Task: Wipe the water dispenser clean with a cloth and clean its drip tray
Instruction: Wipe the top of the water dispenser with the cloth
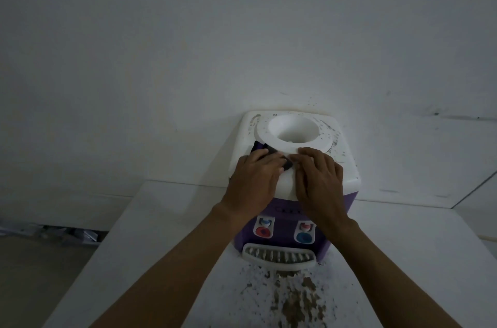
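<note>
One dark cloth (262, 148) (crumpled) on speckled dispenser (347, 169)

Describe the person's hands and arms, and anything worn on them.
Both the left hand and the right hand are bare: no gloves, and no rings visible. The left forearm and right forearm are uncovered up to the frame's edge, with no sleeve, watch or bracelet in view.

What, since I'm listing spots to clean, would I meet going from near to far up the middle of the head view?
Counter stains → drip tray → red tap beside blue tap → left hand beside right hand → bottle well → wall.
</note>
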A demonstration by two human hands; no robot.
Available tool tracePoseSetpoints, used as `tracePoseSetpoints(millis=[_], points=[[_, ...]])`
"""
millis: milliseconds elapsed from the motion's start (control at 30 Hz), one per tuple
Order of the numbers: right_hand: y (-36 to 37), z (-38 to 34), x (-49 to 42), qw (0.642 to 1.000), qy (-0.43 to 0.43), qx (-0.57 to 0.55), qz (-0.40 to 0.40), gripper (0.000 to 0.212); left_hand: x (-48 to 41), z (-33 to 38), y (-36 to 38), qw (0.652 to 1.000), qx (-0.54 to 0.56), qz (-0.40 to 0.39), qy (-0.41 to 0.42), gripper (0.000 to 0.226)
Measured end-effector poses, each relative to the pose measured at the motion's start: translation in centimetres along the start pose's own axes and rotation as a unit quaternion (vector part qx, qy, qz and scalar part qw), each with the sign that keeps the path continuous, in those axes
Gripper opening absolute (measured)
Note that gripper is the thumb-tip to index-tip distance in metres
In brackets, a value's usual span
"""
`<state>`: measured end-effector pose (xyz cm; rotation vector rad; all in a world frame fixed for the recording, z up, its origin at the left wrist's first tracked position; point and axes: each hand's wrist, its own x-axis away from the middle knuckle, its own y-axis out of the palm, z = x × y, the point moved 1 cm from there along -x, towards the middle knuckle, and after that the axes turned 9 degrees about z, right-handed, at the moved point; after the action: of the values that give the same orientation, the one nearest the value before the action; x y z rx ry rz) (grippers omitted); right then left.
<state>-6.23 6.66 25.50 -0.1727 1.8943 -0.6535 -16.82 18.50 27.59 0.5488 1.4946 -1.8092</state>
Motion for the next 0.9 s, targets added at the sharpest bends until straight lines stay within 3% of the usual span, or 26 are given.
tracePoseSetpoints(millis=[200, 467, 733, 833, 900], points=[[0.1, 0.1, 0.0, 1.0, 0.0, -0.007, -0.008, 0.026, -1.6, -0.4, 0.2, 0.99, -0.019, 0.081, -0.118, 0.019], [-0.1, 0.2, 0.2, 0.997, 0.041, -0.065, 0.01, 0.036, 0.2, 0.8, 1.0, 0.999, -0.02, 0.04, 0.024, 0.034], [0.3, -0.1, 0.4, 0.999, 0.018, -0.029, 0.038, 0.03, 1.2, -0.8, 1.0, 0.996, 0.011, 0.041, 0.079, 0.03], [0.3, 0.0, 0.5, 0.999, 0.008, -0.015, 0.042, 0.031, 2.8, -1.9, 0.7, 0.994, -0.002, 0.078, 0.069, 0.031], [0.4, 0.0, 0.4, 0.999, 0.006, -0.009, 0.033, 0.031, 3.0, -2.7, 0.6, 0.995, -0.013, 0.1, -0.005, 0.033]])
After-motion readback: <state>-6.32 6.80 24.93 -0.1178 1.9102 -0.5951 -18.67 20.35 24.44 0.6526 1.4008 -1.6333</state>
